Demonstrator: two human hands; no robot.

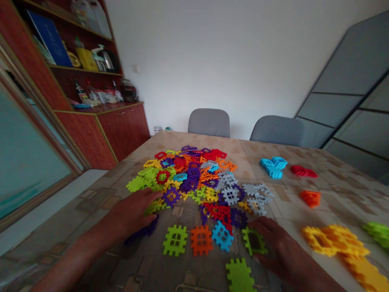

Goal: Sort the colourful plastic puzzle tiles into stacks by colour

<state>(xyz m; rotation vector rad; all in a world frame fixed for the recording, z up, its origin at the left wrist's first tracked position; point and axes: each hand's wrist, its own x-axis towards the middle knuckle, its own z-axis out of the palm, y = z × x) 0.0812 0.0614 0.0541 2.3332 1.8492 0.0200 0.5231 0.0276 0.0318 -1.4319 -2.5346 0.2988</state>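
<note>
My left hand [135, 211] is at the near left of a pile of interlocking plastic tiles, fingers stretched and thumb apart. A lime tile [156, 206] lies by its fingertips, and dark purple tiles [142, 234] are partly hidden below the palm. My right hand [275, 241] grips the right side of a green square frame tile [253, 242] between thumb and fingers. To its left, a lime window tile [175, 240], an orange window tile [201, 240] and a blue window tile [222, 236] form a row. A solid green tile [240, 275] lies nearer me.
Toward the right are stacks of blue tiles [273, 167], red tiles [304, 171], orange tiles [310, 198], yellow tiles [337, 240] and green tiles [378, 233]. Two grey chairs [209, 122] stand behind the table [282, 215]. A wooden cabinet [124, 129] is at the left.
</note>
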